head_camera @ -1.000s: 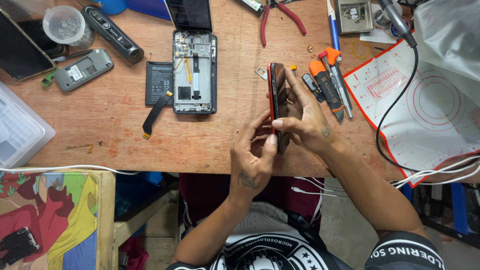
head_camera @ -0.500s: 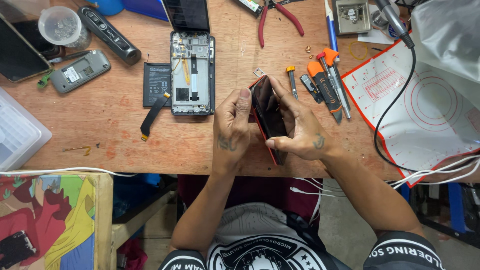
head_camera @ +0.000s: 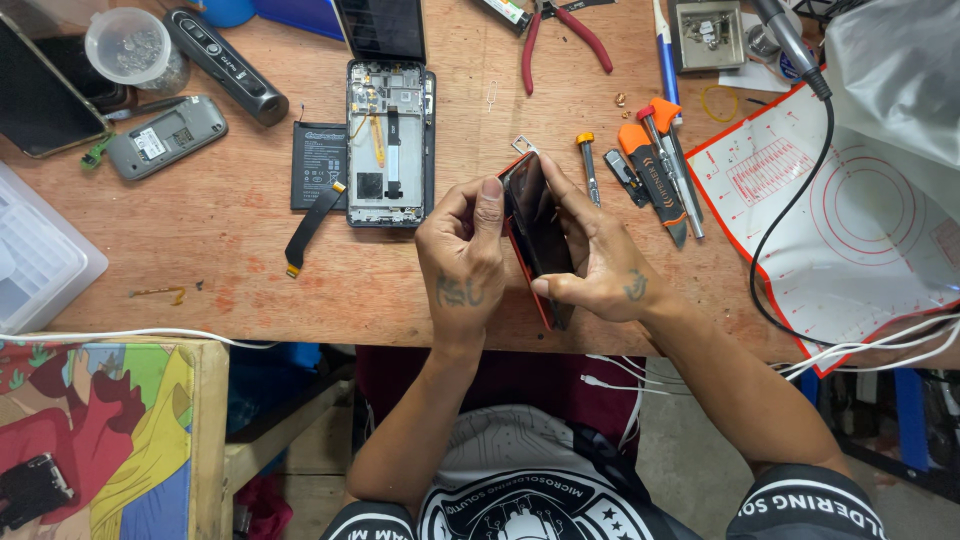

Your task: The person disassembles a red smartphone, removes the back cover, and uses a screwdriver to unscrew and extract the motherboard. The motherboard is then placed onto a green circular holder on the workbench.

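The red-edged phone (head_camera: 537, 235), edge-on a second ago, is now turned screen-up and gripped by both hands, left (head_camera: 462, 262) and right (head_camera: 600, 262), above the tabletop (head_camera: 250, 285), beside the opened phone (head_camera: 388, 145).

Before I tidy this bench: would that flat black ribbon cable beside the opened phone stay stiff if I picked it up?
Probably not. The ribbon cable is a thin flat strip that already lies kinked on the wooden table, so it would likely droop. It looks very light, and its orange end suggests delicate contacts, so creasing may damage it.
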